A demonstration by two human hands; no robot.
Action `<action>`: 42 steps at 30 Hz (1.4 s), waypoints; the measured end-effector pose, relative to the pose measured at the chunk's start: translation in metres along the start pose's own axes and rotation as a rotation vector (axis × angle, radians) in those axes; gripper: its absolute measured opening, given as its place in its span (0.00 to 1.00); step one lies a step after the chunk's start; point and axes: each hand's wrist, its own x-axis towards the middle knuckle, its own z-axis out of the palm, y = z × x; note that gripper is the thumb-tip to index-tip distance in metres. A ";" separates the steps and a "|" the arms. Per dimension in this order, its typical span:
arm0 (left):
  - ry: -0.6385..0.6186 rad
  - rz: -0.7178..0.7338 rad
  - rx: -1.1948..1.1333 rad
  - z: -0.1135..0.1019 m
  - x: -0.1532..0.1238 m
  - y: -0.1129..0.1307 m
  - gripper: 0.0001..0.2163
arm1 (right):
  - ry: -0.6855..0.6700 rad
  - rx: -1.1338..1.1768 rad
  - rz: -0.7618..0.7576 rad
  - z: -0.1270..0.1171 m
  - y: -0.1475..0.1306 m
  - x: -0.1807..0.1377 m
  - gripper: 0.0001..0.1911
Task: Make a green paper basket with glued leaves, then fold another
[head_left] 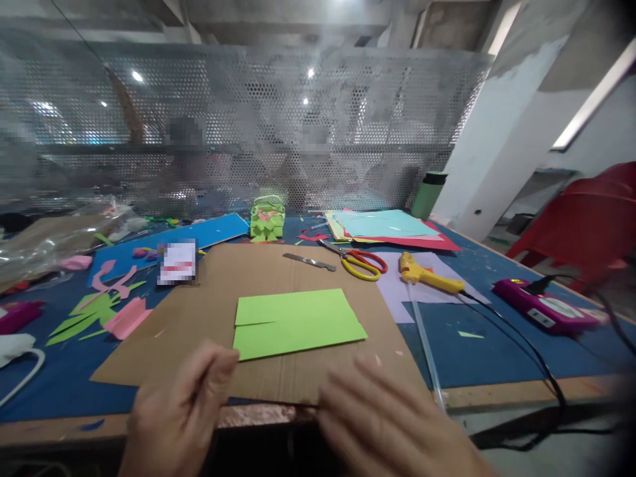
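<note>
A folded light-green paper (297,322) lies on a brown cardboard sheet (218,291) on the blue table. My left hand (181,414) hovers at the near edge of the cardboard, just below the paper's left corner, its fingers curled loosely with nothing seen in them. My right hand (392,424) sits at the cardboard's near right edge, fingers stretched forward and blurred, holding nothing.
Red-and-yellow scissors (362,262), a metal blade (309,262) and a yellow glue gun (430,275) with its cord lie behind the cardboard. Coloured paper sheets (392,228), a green paper basket (267,220), pink and green cut-outs (106,311) and a purple device (544,306) surround it. A perforated screen stands behind.
</note>
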 end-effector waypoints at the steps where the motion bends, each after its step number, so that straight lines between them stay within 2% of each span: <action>1: 0.014 0.184 0.078 0.003 0.005 -0.005 0.19 | -0.049 -0.077 -0.013 -0.005 0.006 0.005 0.28; 3: 0.026 0.490 0.219 0.017 0.011 -0.010 0.20 | -0.131 -0.164 -0.003 -0.008 0.018 0.015 0.37; 4: 0.002 0.577 0.277 0.026 0.012 -0.012 0.24 | -0.180 -0.174 0.004 -0.006 0.023 0.017 0.41; 6: -0.030 0.653 0.317 0.041 0.010 -0.012 0.28 | -0.263 -0.149 0.022 0.002 0.030 0.018 0.44; 9: -0.061 0.635 0.296 0.051 0.006 -0.011 0.27 | -0.305 -0.152 0.010 0.017 0.033 0.012 0.45; 12: -0.093 0.604 0.281 0.049 0.004 -0.010 0.24 | -0.293 -0.219 -0.029 0.025 0.033 0.007 0.44; 17: -0.155 0.557 0.297 0.045 0.003 -0.010 0.24 | -0.266 -0.280 -0.040 0.024 0.033 0.010 0.41; 22: -0.139 0.543 0.296 0.048 0.002 -0.011 0.23 | -0.204 -0.261 -0.051 0.022 0.034 0.011 0.39; 26: -0.127 0.552 0.281 0.048 0.003 -0.012 0.24 | -0.158 -0.303 -0.046 0.014 0.040 0.003 0.36; 30: -0.140 0.555 0.276 0.047 0.003 -0.012 0.23 | -0.099 -0.347 0.050 -0.006 0.048 -0.003 0.30; 33: -0.158 0.557 0.289 0.047 0.001 -0.012 0.24 | -0.081 -0.346 0.098 -0.018 0.051 0.005 0.25; 35: -0.183 0.553 0.329 0.048 -0.001 -0.012 0.25 | -0.033 -0.291 0.097 -0.018 0.051 0.016 0.21; 38: -0.223 0.566 0.397 0.048 -0.003 -0.012 0.31 | 0.031 -0.084 0.105 -0.008 0.053 0.034 0.13; 42: -0.240 0.580 0.438 0.047 -0.002 -0.011 0.36 | -0.033 0.276 0.311 0.004 0.051 0.050 0.13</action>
